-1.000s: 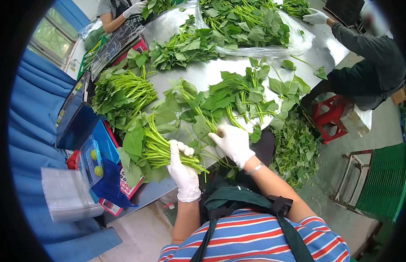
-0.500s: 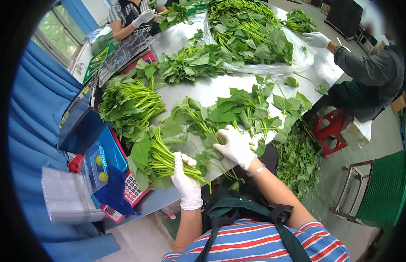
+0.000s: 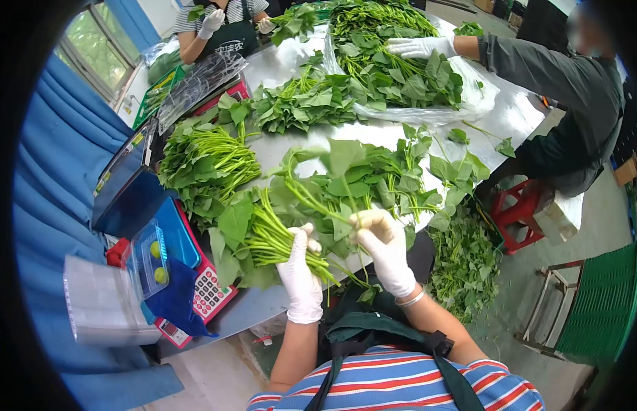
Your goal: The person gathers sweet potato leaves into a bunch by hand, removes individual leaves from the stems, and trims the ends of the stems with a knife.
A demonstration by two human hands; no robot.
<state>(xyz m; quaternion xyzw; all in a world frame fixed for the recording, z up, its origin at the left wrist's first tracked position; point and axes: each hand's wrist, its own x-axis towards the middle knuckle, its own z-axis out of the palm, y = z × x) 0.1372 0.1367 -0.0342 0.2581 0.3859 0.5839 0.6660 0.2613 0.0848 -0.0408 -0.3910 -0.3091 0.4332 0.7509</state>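
Note:
My left hand (image 3: pixel 302 277), in a white glove, is closed round the stem ends of a bunch of leafy greens (image 3: pixel 270 233), whose leaves point to the left. To its right, my gloved right hand (image 3: pixel 383 250) pinches a few green stems (image 3: pixel 315 200), with their leaves raised above the table. Loose leafy greens (image 3: pixel 394 175) lie on the metal table just beyond my right hand. Another bundle of greens (image 3: pixel 212 161) rests farther left, its stems pointing right.
A large pile of greens (image 3: pixel 380 55) on clear plastic covers the table's far part. Two co-workers sit or stand beyond it, one reaching over the pile. A pink scale (image 3: pixel 209 298), plastic box (image 3: pixel 151 260), red stool (image 3: pixel 517 216) and green rack (image 3: pixel 599 301) surround the table.
My right hand has lifted stems from the loose greens and drawn back slightly. My left hand still holds its bunch, moved slightly right. The co-worker at right has reached onto the pile.

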